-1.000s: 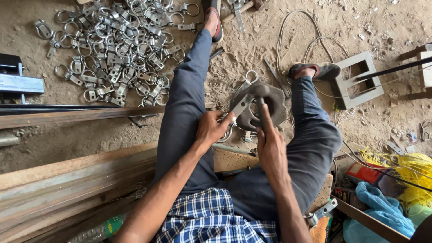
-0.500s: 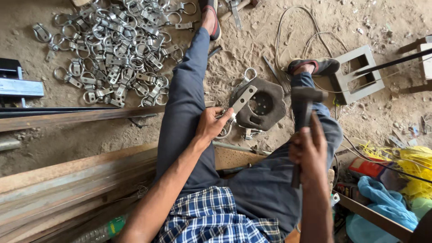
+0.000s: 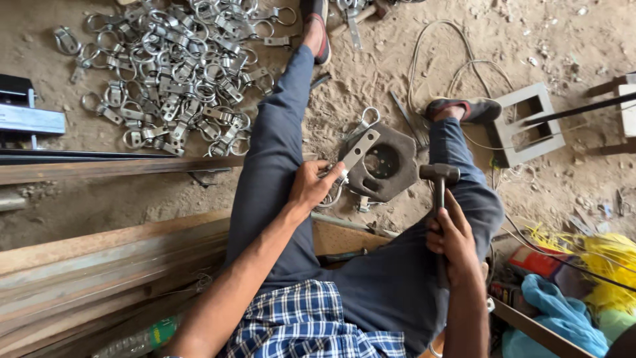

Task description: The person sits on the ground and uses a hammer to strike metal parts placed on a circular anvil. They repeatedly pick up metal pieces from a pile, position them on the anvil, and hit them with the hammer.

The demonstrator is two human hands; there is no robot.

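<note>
1 hammer (image 3: 440, 178), steel head, dark handle: right hand (image 3: 456, 242), fingers closed round handle, lower and nearer the block vs 0.5 s ago.
1 flat metal strip (image 3: 358, 151), pale, w/ holes: left hand (image 3: 311, 185) fingers pinch its near end; far end lies on 1 dark hexagonal block (image 3: 384, 166), unmoved, on sandy floor (image 3: 411, 46) btwn legs.
Clamp pile (image 3: 172, 73), far left: too many to count, shiny rings.

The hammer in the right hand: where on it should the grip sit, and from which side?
Best on the lower handle, from the near, body side. The hammer stands almost upright, head away from the person above the right thigh; the right hand wraps the shaft below the head. The left hand steadies a metal clamp strap on the block.
</note>
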